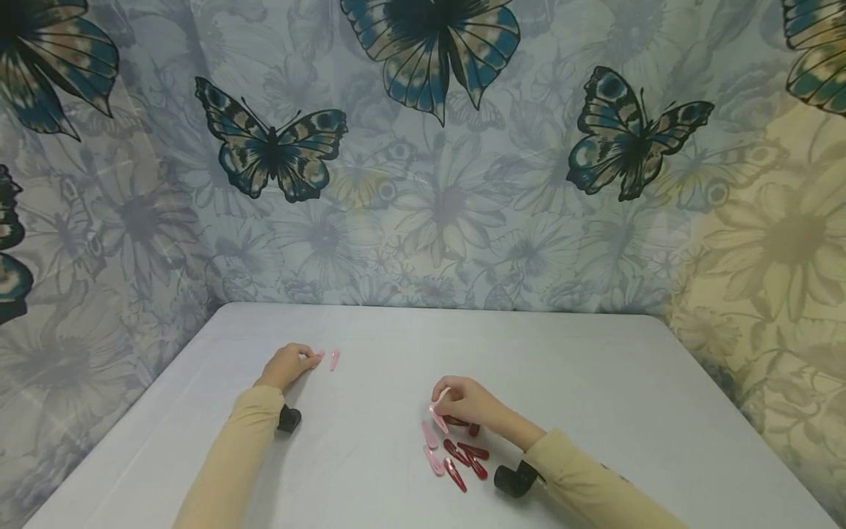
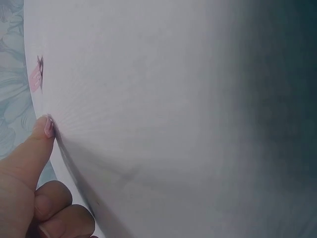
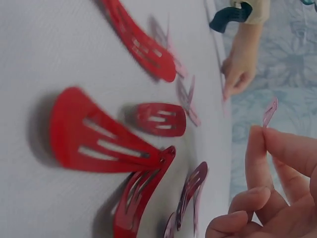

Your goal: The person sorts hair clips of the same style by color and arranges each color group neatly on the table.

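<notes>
Left sleeve (image 1: pixel 225 470), between seven and eight o'clock: beige, long, creased near the cuff. Right sleeve (image 1: pixel 598 481), between four and five o'clock: matching beige; small dark specks, nature unclear. Left wrist camera (image 1: pixel 289 419): black, compact, four o'clock of its cuff. Right wrist camera (image 1: pixel 512 481): black, rounded.

Left pink clip (image 2: pixel 49 127) is pinched; right pink clip (image 3: pixel 270 112), likewise.
</notes>
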Demonstrator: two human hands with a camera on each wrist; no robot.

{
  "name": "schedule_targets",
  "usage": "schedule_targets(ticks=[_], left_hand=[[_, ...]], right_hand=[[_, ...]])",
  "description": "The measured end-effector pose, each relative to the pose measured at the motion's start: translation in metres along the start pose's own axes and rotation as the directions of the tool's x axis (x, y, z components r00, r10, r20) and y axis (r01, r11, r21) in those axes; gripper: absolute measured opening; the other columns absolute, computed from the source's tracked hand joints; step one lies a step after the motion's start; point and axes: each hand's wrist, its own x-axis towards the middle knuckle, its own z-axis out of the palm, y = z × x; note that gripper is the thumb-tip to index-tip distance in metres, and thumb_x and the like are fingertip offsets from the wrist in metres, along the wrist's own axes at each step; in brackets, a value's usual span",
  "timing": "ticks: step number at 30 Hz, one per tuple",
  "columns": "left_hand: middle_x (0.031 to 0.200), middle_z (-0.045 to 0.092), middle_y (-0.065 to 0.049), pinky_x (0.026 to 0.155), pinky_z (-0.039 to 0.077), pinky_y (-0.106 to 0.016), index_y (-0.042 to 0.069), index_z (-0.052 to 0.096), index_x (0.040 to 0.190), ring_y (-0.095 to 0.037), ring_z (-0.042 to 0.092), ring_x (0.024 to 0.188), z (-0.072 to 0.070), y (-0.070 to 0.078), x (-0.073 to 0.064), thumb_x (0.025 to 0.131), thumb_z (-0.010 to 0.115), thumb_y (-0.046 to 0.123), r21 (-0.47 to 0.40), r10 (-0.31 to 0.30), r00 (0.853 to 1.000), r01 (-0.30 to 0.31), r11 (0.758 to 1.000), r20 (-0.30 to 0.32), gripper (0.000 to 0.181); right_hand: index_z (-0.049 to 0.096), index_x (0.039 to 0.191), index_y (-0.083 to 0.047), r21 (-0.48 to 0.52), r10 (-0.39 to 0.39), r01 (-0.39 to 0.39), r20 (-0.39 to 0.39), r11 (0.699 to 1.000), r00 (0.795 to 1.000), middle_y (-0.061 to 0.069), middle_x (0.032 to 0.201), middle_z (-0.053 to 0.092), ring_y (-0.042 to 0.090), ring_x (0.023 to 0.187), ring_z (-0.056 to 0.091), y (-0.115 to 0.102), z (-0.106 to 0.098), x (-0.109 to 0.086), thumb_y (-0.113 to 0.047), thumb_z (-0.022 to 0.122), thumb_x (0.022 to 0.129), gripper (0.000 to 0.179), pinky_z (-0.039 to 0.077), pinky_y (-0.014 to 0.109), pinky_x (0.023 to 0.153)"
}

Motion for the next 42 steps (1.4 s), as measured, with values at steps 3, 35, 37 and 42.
schedule_targets(ticks=[3,35,37,42], left_hand=[[0.100,0.060,-0.020,0.076,0.040,-0.046,0.006,0.067,0.077,-0.030,0.053,0.083,0.001,-0.001,0.001,0.087,0.060,0.024,0.005,0.006,1.000,-0.006,1.000,0.000,0.021],[0.102,0.059,-0.020,0.075,0.041,-0.047,0.006,0.069,0.090,-0.035,0.054,0.090,0.003,-0.007,0.007,0.081,0.066,0.021,0.060,0.062,0.998,-0.059,0.996,-0.034,0.017],[0.102,0.059,-0.021,0.076,0.041,-0.048,0.006,0.069,0.091,-0.035,0.054,0.090,0.003,-0.006,0.007,0.082,0.066,0.021,0.051,0.062,0.998,-0.060,0.997,-0.032,0.018],[0.101,0.059,-0.021,0.076,0.040,-0.048,0.004,0.068,0.093,-0.034,0.054,0.089,0.002,-0.006,0.007,0.082,0.065,0.022,0.044,0.054,0.998,-0.053,0.998,-0.028,0.021]], right_hand=[[0.061,0.083,-0.005,0.051,0.022,-0.022,-0.013,0.998,1.000,0.006,0.067,0.058,0.015,0.054,0.045,-0.003,0.002,-0.001,-0.011,0.064,0.082,0.006,0.037,0.028,0.049],[0.064,0.099,0.009,0.149,0.067,-0.055,-0.081,0.987,0.994,0.016,0.096,0.064,0.024,0.094,0.057,-0.057,0.010,0.040,-0.001,0.066,0.077,0.024,0.041,0.037,0.082],[0.065,0.097,0.007,0.164,0.065,-0.049,-0.097,0.985,0.993,0.014,0.094,0.065,0.022,0.092,0.058,-0.053,0.015,0.051,-0.001,0.067,0.076,0.023,0.042,0.035,0.081],[0.067,0.095,0.003,0.192,0.086,-0.060,-0.127,0.980,0.988,0.008,0.089,0.066,0.016,0.086,0.060,-0.038,0.028,0.079,-0.002,0.069,0.075,0.020,0.043,0.031,0.079]])
